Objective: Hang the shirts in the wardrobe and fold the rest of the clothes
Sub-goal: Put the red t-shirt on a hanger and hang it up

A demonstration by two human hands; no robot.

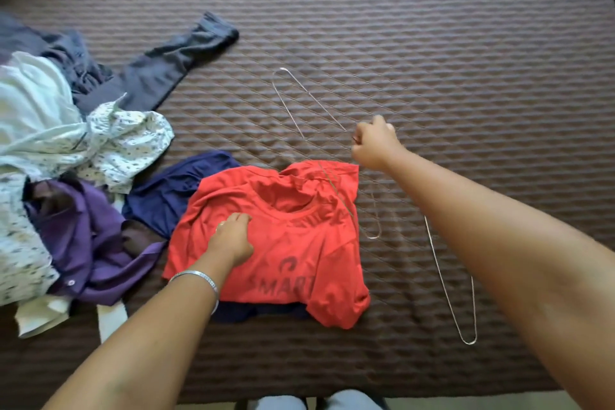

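Note:
A red T-shirt (293, 250) with dark lettering lies front-up on the brown quilted bed (432, 43). My left hand (233, 236) presses on its left shoulder, fingers curled into the fabric. My right hand (374, 141) is closed around thin wire hangers (299, 96) just beyond the shirt's collar; one hanger arm reaches into the neck opening. Another wire hanger end (466, 319) trails to the right by my right forearm.
A heap of clothes lies at the left: a purple shirt (90, 236), a white printed shirt (126, 136), a pale garment (30, 110), dark grey trousers (166, 66) and a navy piece (173, 186) under the red shirt.

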